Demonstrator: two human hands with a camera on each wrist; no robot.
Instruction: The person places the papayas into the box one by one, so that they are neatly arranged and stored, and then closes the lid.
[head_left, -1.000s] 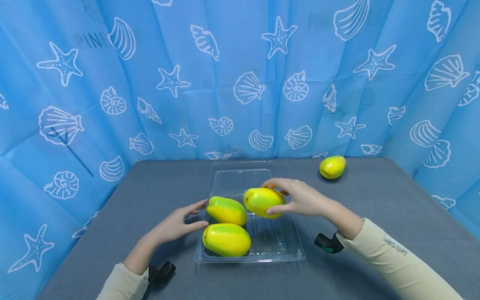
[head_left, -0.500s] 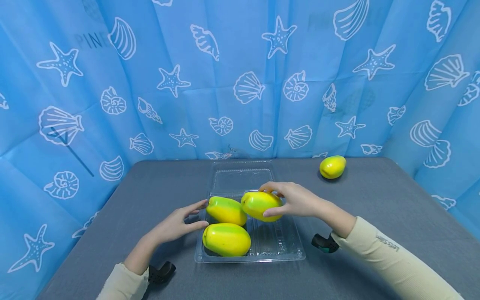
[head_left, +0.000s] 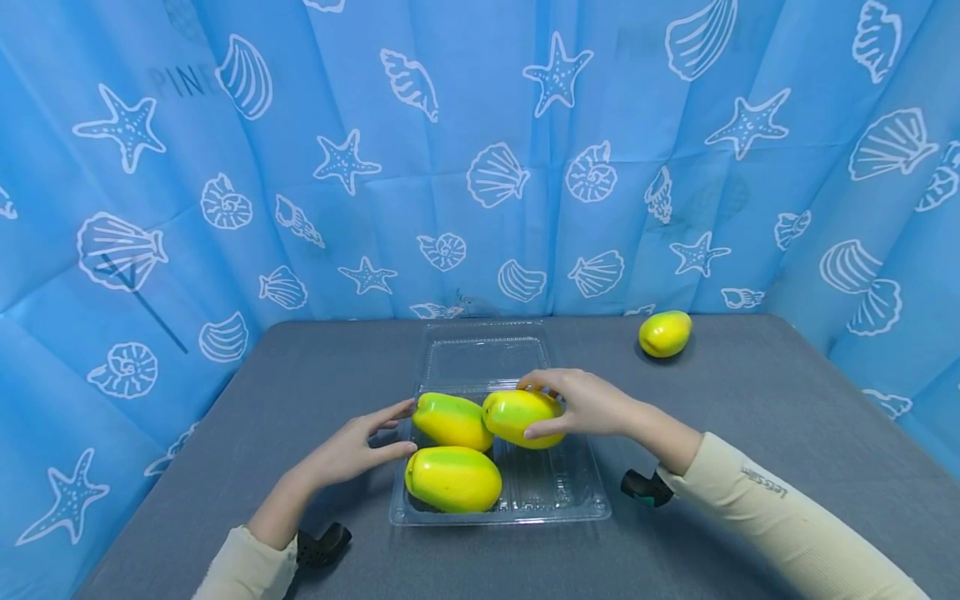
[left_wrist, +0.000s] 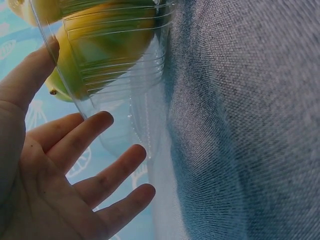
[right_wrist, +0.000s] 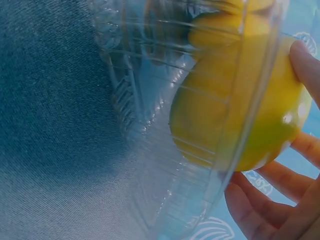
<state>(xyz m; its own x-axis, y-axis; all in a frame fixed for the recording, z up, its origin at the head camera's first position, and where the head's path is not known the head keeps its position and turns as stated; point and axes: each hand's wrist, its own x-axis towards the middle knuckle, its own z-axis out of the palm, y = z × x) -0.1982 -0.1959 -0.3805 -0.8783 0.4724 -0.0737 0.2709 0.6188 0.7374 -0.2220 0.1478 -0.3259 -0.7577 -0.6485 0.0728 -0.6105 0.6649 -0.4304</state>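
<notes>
My right hand (head_left: pixel 588 404) grips a yellow-green papaya (head_left: pixel 517 417), thumb on its near side and fingers over its far side. The papaya hangs low in the right half of a clear plastic clamshell box (head_left: pixel 555 496); through the box wall its lower part (right_wrist: pixel 210 120) shows below the rim. Two more papayas lie in the left half, one behind (head_left: pixel 453 422) and one in front (head_left: pixel 453 481). At the box's left side, my left hand (head_left: pixel 348 446) has its fingers spread, with the thumb tip right at the rim in the left wrist view.
The box's transparent lid (head_left: pixel 486 358) lies folded back behind it. Another papaya (head_left: pixel 665 334) rests at the back right of the grey cloth-covered table (head_left: pixel 322 367). A blue curtain (head_left: pixel 450 167) with white sea shells hangs behind the table.
My right hand has lowered the papaya deeper into the box and slightly to the left, against the back left papaya in view. The left hand has stayed in place.
</notes>
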